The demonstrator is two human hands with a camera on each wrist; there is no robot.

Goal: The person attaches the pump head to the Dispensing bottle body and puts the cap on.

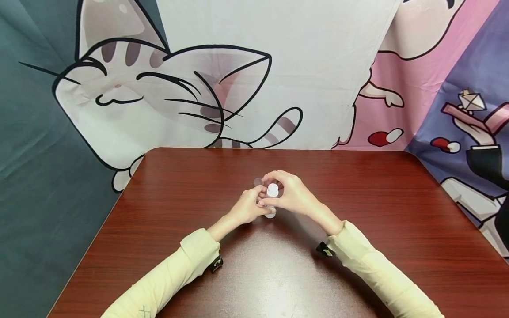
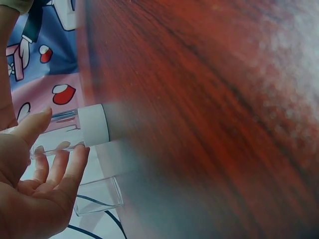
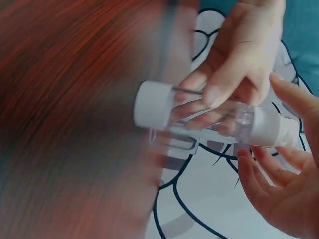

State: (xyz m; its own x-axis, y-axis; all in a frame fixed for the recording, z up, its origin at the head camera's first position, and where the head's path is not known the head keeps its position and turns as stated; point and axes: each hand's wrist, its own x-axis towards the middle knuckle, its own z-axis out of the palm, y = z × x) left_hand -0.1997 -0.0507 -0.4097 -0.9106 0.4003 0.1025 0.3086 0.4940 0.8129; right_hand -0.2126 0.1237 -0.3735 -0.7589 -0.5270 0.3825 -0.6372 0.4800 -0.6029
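A slim clear bottle (image 1: 271,214) with a white base and a white top stands upright between both hands. Thumb and fingers of my left hand (image 1: 247,206) grip its transparent body, as the right wrist view also shows. Around the white top (image 3: 266,127) is my right hand (image 1: 292,193), its fingertips right at the collar while the thumb stands away from it. In the left wrist view the white base (image 2: 93,124) is close over the tabletop. A small clear cap (image 2: 99,196) sits on the table just behind the bottle.
The reddish-brown wooden table (image 1: 179,176) has its far edge well behind the hands. Beyond it hangs a cloth backdrop (image 1: 310,53) with cartoon cats. Both forearms, in pale yellow sleeves (image 1: 167,274), reach in from the near side with dark wrist straps.
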